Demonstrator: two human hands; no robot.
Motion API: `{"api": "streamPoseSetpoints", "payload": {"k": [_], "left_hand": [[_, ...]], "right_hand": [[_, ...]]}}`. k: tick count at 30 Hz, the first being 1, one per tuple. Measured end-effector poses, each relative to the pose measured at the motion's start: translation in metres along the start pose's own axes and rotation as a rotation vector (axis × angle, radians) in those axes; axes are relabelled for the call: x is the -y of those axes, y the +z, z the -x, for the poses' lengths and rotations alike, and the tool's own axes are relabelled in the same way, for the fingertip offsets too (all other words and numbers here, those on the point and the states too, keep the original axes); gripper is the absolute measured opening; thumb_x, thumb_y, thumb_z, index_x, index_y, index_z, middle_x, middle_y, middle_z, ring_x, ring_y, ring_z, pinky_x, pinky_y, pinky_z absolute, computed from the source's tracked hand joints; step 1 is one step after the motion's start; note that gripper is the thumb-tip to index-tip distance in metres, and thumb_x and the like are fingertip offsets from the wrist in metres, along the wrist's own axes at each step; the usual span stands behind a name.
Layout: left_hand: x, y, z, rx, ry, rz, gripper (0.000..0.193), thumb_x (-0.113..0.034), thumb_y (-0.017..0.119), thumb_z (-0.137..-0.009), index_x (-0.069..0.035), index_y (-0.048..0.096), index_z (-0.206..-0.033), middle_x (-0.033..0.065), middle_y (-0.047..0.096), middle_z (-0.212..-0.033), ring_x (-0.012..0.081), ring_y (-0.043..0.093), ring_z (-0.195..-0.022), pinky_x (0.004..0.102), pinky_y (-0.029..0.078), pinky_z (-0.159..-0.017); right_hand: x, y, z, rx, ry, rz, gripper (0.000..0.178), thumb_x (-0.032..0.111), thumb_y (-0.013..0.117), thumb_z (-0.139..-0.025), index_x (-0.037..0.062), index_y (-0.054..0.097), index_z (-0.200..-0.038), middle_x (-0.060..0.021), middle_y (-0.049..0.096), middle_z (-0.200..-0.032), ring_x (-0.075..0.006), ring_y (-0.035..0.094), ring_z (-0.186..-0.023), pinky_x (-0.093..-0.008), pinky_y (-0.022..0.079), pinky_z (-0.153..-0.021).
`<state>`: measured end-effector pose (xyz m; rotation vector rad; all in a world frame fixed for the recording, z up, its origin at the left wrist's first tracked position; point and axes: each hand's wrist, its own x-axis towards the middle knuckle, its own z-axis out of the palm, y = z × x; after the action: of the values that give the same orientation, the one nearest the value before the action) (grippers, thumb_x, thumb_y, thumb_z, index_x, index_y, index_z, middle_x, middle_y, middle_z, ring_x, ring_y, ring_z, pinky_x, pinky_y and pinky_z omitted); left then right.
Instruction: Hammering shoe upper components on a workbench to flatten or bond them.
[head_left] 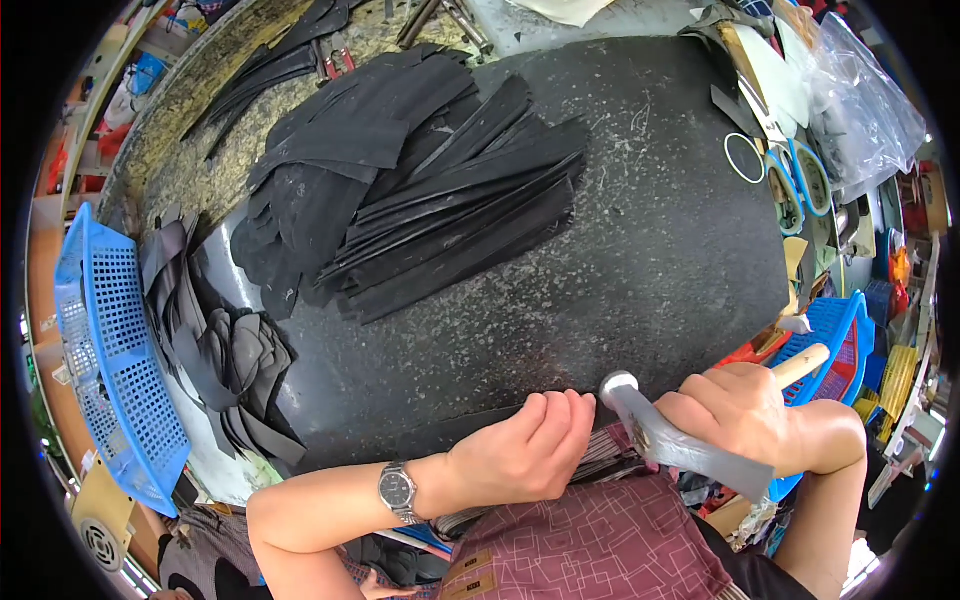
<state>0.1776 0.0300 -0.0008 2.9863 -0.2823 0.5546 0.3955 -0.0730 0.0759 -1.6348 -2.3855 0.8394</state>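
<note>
My right hand (745, 410) is wrapped round the wooden handle of a hammer (680, 440). Its round metal face is beside my left fingertips, just above the near edge of the black work board (680, 250), and its long flat tail points to the lower right. My left hand (530, 445), with a watch on its wrist, is closed in a pinch at that same edge. A narrow black strip (460, 424) lies along the edge and runs under my left fingers; its held end is hidden. Farther off, a pile of flat black strips (440, 190) covers the board's left half.
Curved black pieces (240, 360) are heaped at the left, beside a blue basket (135, 370). Scissors (790, 165) with blue handles and a clear plastic bag (865, 110) lie at the far right. Another blue basket (835, 330) stands behind my right hand.
</note>
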Motion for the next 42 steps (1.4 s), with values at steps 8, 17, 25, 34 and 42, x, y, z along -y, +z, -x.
{"api": "streamPoseSetpoints", "payload": {"k": [8, 17, 25, 34, 42], "left_hand": [[-0.001, -0.004, 0.008, 0.044, 0.035, -0.110, 0.036, -0.018, 0.053, -0.075, 0.008, 0.065, -0.097, 0.0125, 0.062, -0.092, 0.0247, 0.056, -0.087, 0.0331, 0.047, -0.075], [-0.003, -0.014, 0.038, -0.013, -0.281, 0.219, 0.036, -0.017, 0.056, -0.072, 0.007, 0.063, -0.099, 0.0118, 0.060, -0.094, 0.0240, 0.055, -0.088, 0.0330, 0.046, -0.076], [-0.008, -0.021, 0.057, -0.055, -0.297, 0.171, 0.035, -0.016, 0.056, -0.070, 0.006, 0.062, -0.095, 0.0119, 0.059, -0.095, 0.0238, 0.054, -0.090, 0.0341, 0.045, -0.078], [-0.015, -0.029, 0.069, 0.006, -0.300, 0.026, 0.035, -0.015, 0.060, -0.068, 0.001, 0.062, -0.099, 0.0082, 0.060, -0.097, 0.0222, 0.055, -0.088, 0.0349, 0.044, -0.075], [-0.022, -0.034, 0.081, -0.035, -0.359, -0.047, 0.033, -0.015, 0.059, -0.068, -0.001, 0.065, -0.097, 0.0065, 0.059, -0.092, 0.0210, 0.053, -0.086, 0.0348, 0.043, -0.073]], "right_hand": [[0.002, 0.005, -0.014, -0.066, -0.062, 0.175, 0.022, 0.019, 0.060, -0.063, 0.0065, 0.052, -0.079, -0.0005, 0.039, -0.061, -0.0135, 0.049, -0.048, -0.0285, 0.038, -0.040], [0.007, 0.009, -0.028, 0.053, -0.196, 0.211, 0.023, 0.020, 0.058, -0.062, 0.0066, 0.052, -0.079, -0.0006, 0.040, -0.062, -0.0136, 0.048, -0.049, -0.0282, 0.037, -0.041], [0.013, 0.002, -0.047, 0.085, -0.132, 0.029, 0.028, 0.020, 0.060, -0.064, 0.0075, 0.051, -0.086, -0.0021, 0.043, -0.064, -0.0163, 0.052, -0.052, -0.0311, 0.041, -0.045], [0.029, 0.003, -0.069, 0.053, -0.189, 0.075, 0.027, 0.017, 0.062, -0.064, 0.0071, 0.050, -0.086, -0.0024, 0.043, -0.065, -0.0172, 0.052, -0.052, -0.0316, 0.042, -0.045], [0.038, 0.016, -0.077, 0.070, -0.278, 0.181, 0.025, 0.016, 0.060, -0.064, 0.0072, 0.049, -0.086, -0.0021, 0.042, -0.064, -0.0152, 0.051, -0.050, -0.0297, 0.041, -0.042]]}}
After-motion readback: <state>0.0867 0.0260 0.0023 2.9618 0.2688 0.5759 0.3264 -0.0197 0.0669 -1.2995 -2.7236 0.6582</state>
